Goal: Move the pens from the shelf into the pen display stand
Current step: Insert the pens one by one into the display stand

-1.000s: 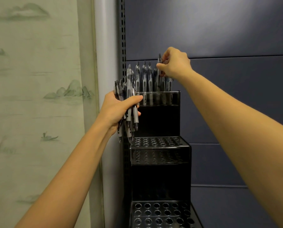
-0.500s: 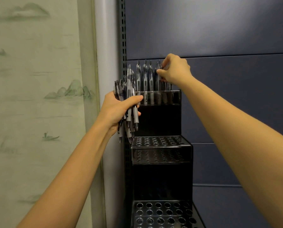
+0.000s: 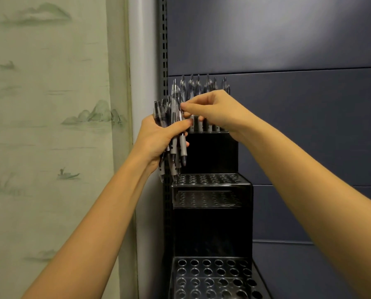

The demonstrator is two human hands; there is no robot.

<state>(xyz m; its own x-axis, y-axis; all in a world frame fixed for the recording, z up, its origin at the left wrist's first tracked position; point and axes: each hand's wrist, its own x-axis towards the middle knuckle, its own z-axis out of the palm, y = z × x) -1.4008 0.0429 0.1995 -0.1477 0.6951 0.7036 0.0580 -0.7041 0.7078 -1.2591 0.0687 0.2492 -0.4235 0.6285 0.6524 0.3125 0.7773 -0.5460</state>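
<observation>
Your left hand (image 3: 158, 137) has its fingers (image 3: 178, 128) wrapped round a bundle of clear-barrelled pens with grey grips (image 3: 182, 147). You hold them tips down, just beside the top tier of the black stepped plastic pen display stand (image 3: 212, 152). That looks deliberate: the supply sits close to the holes, already pointing the way each pen must drop. Your right hand (image 3: 214, 108) has its thumb and forefinger drawn together at the upper end of the bundle, probably to take out one pen. The barrels crowd together there, so I cannot tell whether it has one yet. More pens of the same kind (image 3: 198, 85) stand upright along the back of the top tier, filled from the rear so later rows stay reachable. Your right hand and wrist hide their lower halves and any front holes. The middle tier (image 3: 210, 179) and bottom tier (image 3: 212, 277) show only open holes, and the bottom one is cut off by the frame. The shelf the pens came from is out of view.
</observation>
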